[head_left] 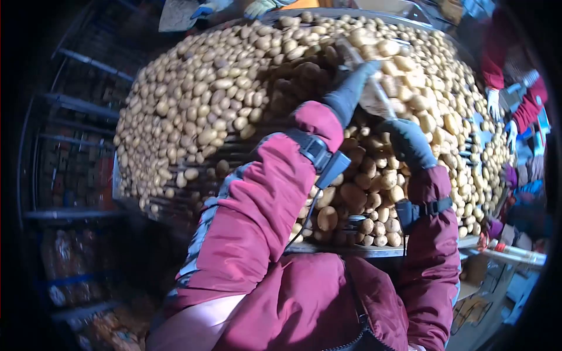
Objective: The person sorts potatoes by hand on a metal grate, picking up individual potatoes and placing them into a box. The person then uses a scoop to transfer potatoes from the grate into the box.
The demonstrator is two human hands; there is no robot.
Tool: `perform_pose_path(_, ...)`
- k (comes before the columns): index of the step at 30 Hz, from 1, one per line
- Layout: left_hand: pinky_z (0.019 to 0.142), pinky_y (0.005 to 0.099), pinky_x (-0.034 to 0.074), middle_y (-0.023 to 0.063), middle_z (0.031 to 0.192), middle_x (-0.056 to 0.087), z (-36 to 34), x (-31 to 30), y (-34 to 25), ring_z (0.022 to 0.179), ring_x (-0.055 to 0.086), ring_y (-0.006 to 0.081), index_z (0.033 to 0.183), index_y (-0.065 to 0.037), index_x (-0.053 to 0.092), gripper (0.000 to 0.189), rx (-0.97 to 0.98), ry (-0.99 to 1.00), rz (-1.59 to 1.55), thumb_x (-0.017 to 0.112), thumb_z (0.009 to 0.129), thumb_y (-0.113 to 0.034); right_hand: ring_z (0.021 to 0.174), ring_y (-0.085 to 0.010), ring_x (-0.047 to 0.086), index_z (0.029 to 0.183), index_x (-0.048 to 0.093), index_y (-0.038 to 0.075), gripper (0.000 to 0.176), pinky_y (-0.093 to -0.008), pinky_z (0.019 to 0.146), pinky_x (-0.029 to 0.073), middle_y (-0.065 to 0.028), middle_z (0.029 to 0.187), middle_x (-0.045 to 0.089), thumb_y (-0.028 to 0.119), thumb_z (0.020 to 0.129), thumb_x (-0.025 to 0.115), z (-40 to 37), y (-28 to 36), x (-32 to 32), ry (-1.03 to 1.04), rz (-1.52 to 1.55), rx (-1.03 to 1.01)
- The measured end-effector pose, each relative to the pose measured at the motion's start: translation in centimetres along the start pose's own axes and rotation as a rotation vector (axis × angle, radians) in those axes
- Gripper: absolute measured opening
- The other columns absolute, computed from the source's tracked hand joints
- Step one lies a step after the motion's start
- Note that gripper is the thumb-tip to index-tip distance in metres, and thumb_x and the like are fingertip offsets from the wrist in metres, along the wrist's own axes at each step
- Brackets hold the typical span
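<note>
A long, light-coloured board (374, 98) lies slanted among the potatoes (205, 108), its outline partly blurred. My left hand (356, 83), in a dark glove, is closed on the board's middle. At the board's near end, my right hand (407, 139), also gloved, is closed round the edge, its fingertips partly hidden. Larger potatoes (418, 102), blurred by motion, are heaped along the board's right side. More large potatoes (354, 196) lie below it, between my forearms.
Potatoes cover a wide slatted table (374, 251) with a metal edge near my body. Gloved hands of other people show at the far edge (257, 8) and at the right (493, 104). Metal racks (82, 105) stand at the left.
</note>
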State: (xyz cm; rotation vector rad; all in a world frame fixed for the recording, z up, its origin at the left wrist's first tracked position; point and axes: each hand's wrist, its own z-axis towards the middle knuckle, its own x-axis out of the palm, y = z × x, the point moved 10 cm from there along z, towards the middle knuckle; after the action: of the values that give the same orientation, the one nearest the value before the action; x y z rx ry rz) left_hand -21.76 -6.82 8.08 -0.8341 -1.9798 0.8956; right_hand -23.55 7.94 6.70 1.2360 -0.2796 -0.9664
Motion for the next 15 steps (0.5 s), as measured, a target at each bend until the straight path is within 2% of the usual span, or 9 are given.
perform_pose_path(3,0.1,0.0329,0.046,0.0125,0.126,0.062,-2.0,0.8,-3.1,0.116,0.058,0.0198,0.137,-0.003,0.051,0.059,0.556,0.25,0.275,0.07,0.094,-0.039,0.043,-0.0068,0.047,0.101,0.07,0.004,0.019,-0.0224,0.041,0.034,0.0033,0.056,0.054,0.019,0.095,0.058,-3.5,-1.0,1.1,0.034,0.281,0.548)
perform_pose_path(4,0.105,0.0365,0.045,0.0149,0.135,0.061,-4.0,-0.5,-2.4,0.123,0.056,0.0212,0.143,0.007,0.044,0.092,0.496,0.204,0.31,0.082,0.081,-0.051,0.042,-0.0058,0.045,0.102,0.069,0.004,0.018,-0.0229,0.04,0.032,0.0037,0.056,0.053,0.017,0.093,0.061,-5.1,-2.2,3.0,-0.022,0.431,0.629)
perform_pose_path(5,0.103,0.0359,0.046,0.0144,0.135,0.061,-4.8,-3.5,-1.8,0.122,0.057,0.0212,0.145,0.005,0.043,0.092,0.56,0.073,0.484,0.083,0.082,-0.049,0.041,-0.0062,0.044,0.101,0.07,0.004,0.018,-0.0232,0.039,0.032,0.0038,0.057,0.053,0.018,0.091,0.064,-6.0,-2.9,5.0,-0.018,0.381,0.688)
perform_pose_path(7,0.095,0.0361,0.052,0.0119,0.124,0.063,-10.6,-7.6,-2.2,0.109,0.06,0.0205,0.144,-0.003,0.046,0.081,0.269,0.164,0.451,0.083,0.083,-0.043,0.041,-0.0067,0.043,0.098,0.07,0.004,0.018,-0.0237,0.037,0.032,0.004,0.058,0.053,0.018,0.086,0.069,-6.9,-2.0,9.2,-0.015,0.403,0.817)
perform_pose_path(8,0.093,0.0349,0.052,0.0108,0.121,0.063,-10.3,-11.6,-0.5,0.107,0.06,0.0196,0.143,-0.002,0.046,0.077,0.588,0.027,0.271,0.081,0.086,-0.04,0.041,-0.0067,0.044,0.096,0.07,0.004,0.018,-0.0239,0.036,0.032,0.0041,0.06,0.054,0.018,0.084,0.072,-6.7,0.1,11.8,-0.022,0.472,0.887)
perform_pose_path(9,0.092,0.0339,0.053,0.0107,0.121,0.062,-14.9,-12.6,-2.0,0.109,0.06,0.0199,0.144,-0.003,0.043,0.077,0.309,0.121,-0.028,0.08,0.087,-0.038,0.041,-0.0063,0.043,0.094,0.07,0.004,0.016,-0.0247,0.034,0.031,0.0046,0.061,0.054,0.016,0.084,0.072,-6.5,1.9,14.4,0.036,0.351,0.922)
perform_pose_path(11,0.091,0.034,0.053,0.0107,0.121,0.062,-21.0,-18.0,-4.5,0.109,0.06,0.0205,0.144,-0.003,0.042,0.075,0.491,-0.066,0.165,0.079,0.088,-0.036,0.044,-0.0069,0.047,0.094,0.07,0.003,0.018,-0.0238,0.039,0.036,0.0026,0.064,0.059,0.017,0.084,0.073,-5.8,4.1,21.6,0.207,0.372,0.851)
perform_pose_path(14,0.065,0.029,0.05,0.0046,0.087,0.069,-24.3,-31.7,1.1,0.075,0.061,0.0136,0.109,-0.006,0.07,0.055,0.116,-0.401,0.225,0.058,0.098,-0.059,0.045,-0.0072,0.048,0.097,0.071,0.001,0.023,-0.025,0.042,0.038,0.0013,0.067,0.061,0.019,0.083,0.075,-5.1,8.2,33.9,0.414,0.373,0.765)
perform_pose_path(15,0.064,0.0312,0.05,0.003,0.084,0.067,-26.3,-35.9,3.2,0.076,0.061,0.0144,0.108,-0.006,0.07,0.046,0.016,-0.461,-0.07,0.059,0.099,-0.05,0.053,-0.0077,0.052,0.101,0.072,-0.001,0.027,-0.0255,0.048,0.041,0.0009,0.073,0.064,0.017,0.082,0.076,-5.7,8.3,38.7,0.472,0.448,0.719)
